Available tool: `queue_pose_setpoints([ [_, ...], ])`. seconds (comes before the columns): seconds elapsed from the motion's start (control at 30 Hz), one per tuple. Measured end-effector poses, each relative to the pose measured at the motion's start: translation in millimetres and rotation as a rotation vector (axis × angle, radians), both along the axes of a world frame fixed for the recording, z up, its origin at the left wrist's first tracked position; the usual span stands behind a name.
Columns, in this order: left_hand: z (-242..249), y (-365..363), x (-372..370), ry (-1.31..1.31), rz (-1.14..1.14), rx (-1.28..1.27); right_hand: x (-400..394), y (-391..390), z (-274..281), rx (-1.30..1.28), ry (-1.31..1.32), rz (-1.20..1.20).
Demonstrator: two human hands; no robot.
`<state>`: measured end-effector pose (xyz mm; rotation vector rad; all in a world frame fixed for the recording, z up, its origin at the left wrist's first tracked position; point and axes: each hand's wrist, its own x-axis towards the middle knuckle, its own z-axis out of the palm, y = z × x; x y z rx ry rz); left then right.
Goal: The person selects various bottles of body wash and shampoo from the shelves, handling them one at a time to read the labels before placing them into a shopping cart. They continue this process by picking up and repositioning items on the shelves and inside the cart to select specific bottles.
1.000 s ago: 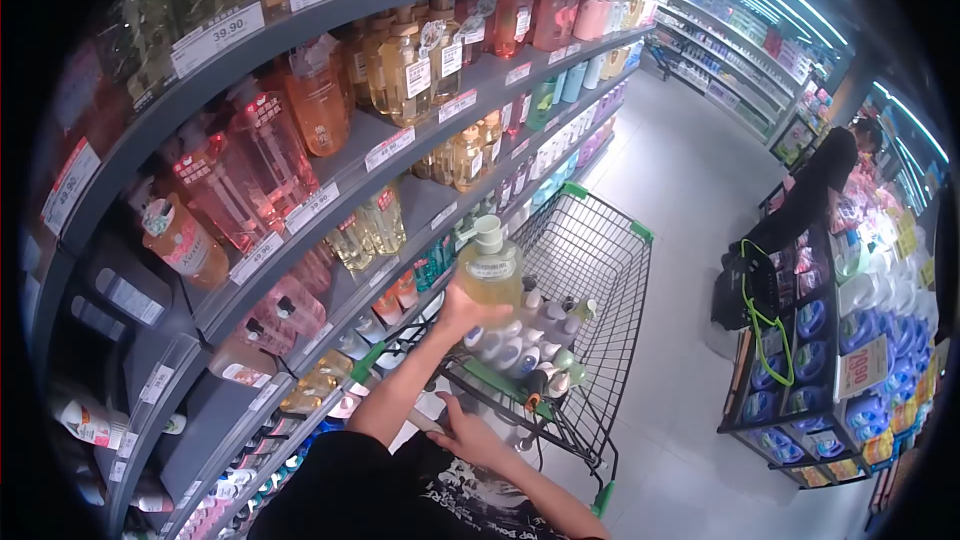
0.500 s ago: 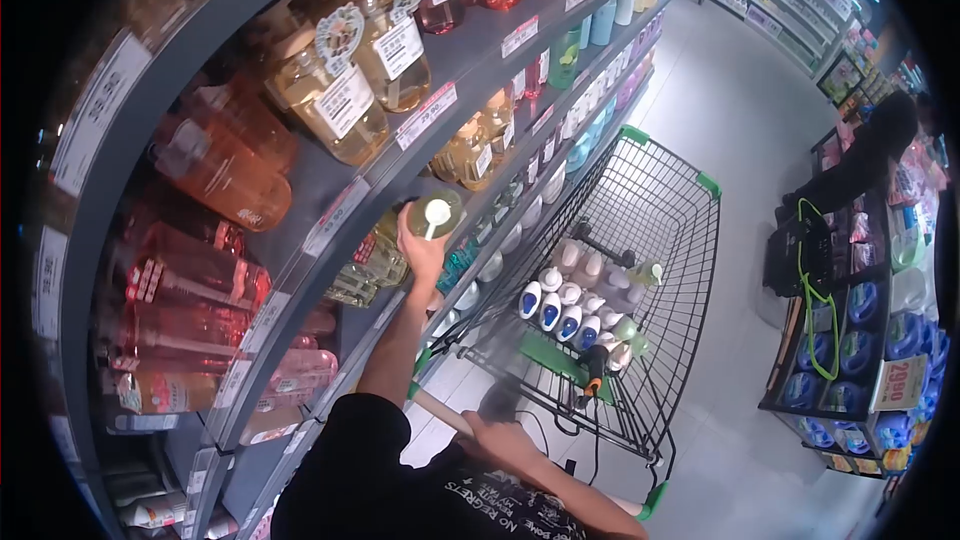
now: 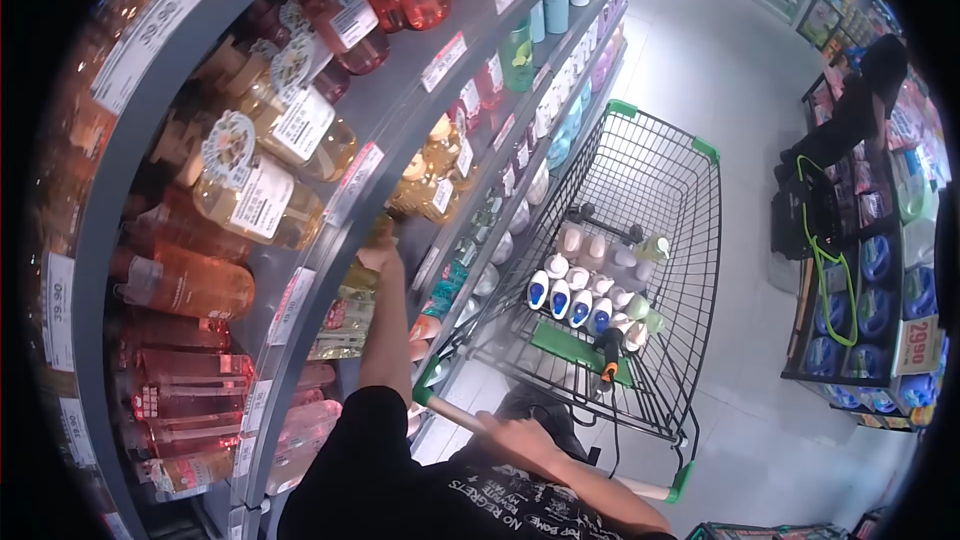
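L hand (image 3: 378, 254), arm outstretched, is at a lower shelf under an upper shelf edge (image 3: 322, 245), next to a yellowish btl. (image 3: 381, 229); fingers are mostly hidden, so can't tell whether they're spread or gripping. The btl. is partly hidden too, in the gap between upper & lower shelves.

R hand (image 3: 517, 442) is wrapped round the pale cart handle (image 3: 452, 410), nr. its middle.

Close by the L hand, gold btls. (image 3: 430, 175) stand farther along the same gap; clear btls. (image 3: 345, 325) sit just below the wrist. Overhead, tagged amber btls. (image 3: 265, 190) crowd the upper shelf.

Beyond the R hand, the cart (image 3: 622, 109) carries white-and-blue btls. (image 3: 560, 302), w/ a black-orange item (image 3: 608, 365) at the near end. Farther off, across the aisle, a person in dark clothes (image 3: 858, 110) is by stacked blue tubs (image 3: 873, 260).

Risks, by the look of it: tight spacing & a blocked view could let knuckles or forearm tip a neighbouring btl.; a loose hold could drop the yellowish one; uneven pressure on the handle could roll the cart into the shelving.
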<state>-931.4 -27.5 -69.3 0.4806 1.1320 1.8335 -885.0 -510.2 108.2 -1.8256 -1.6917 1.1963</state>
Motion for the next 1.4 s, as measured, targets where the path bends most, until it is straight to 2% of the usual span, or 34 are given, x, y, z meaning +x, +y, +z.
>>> queue_pose_setpoints([
  [0.03,-13,18,-5,-0.037,0.027,-0.005,4,2,0,-0.011,0.015,-0.001],
  [0.07,-15,24,-4,0.054,0.010,-0.052,8,4,3,-0.022,0.029,0.007],
  [0.2,-22,33,-30,0.627,-0.287,-0.204,6,-3,-20,-0.028,0.149,-0.020],
  [0.27,-34,37,-43,0.701,-0.398,-0.197,22,-7,-14,-0.051,0.144,0.045],
  [0.3,-33,33,-48,0.711,-0.413,-0.219,42,-10,-2,0.018,0.166,0.081],
  [0.37,51,-51,-3,0.700,-0.307,-0.435,119,-3,51,0.089,0.305,0.105],
  [0.43,100,-126,9,1.053,-0.722,-0.280,204,9,63,-0.001,0.350,-0.230],
  [0.5,118,-217,37,1.088,-0.796,0.135,276,25,25,0.143,0.183,-0.795],
  [0.53,144,-262,52,1.182,-0.997,0.118,316,35,-18,0.222,-0.047,-0.945],
  [0.57,156,-294,60,1.464,-1.118,0.202,360,40,-82,0.212,-0.281,-1.020],
  [0.6,135,-318,54,1.503,-1.188,0.295,392,43,-118,0.022,-0.455,-1.081],
  [0.63,116,-333,49,1.544,-1.258,0.393,421,46,-150,-0.127,-0.486,-1.101],
  [0.67,119,-337,57,1.537,-1.296,0.390,441,47,-173,-0.215,-0.466,-1.158],
  [0.7,124,-336,63,1.536,-1.335,0.396,455,44,-203,-0.217,-0.488,-1.169],
  [0.77,126,-331,71,1.606,-1.206,0.289,474,43,-254,-0.215,-0.510,-1.196],
  [0.9,121,-324,72,1.611,-1.216,0.386,485,51,-269,-0.181,-0.450,-1.199],
  [1.0,125,-323,74,1.630,-1.214,0.375,487,47,-263,-0.130,-0.458,-1.170],
  [1.07,122,-322,75,1.622,-1.209,0.383,491,45,-232,-0.097,-0.496,-1.065],
  [1.17,124,-320,76,1.609,-1.220,0.382,484,35,-159,0.001,-0.533,-0.894],
  [1.3,120,-323,78,1.538,-1.255,0.177,467,25,-53,0.177,-0.543,-0.647],
  [1.4,123,-320,82,1.528,-1.357,0.231,432,20,40,0.310,-0.489,-0.520],
])
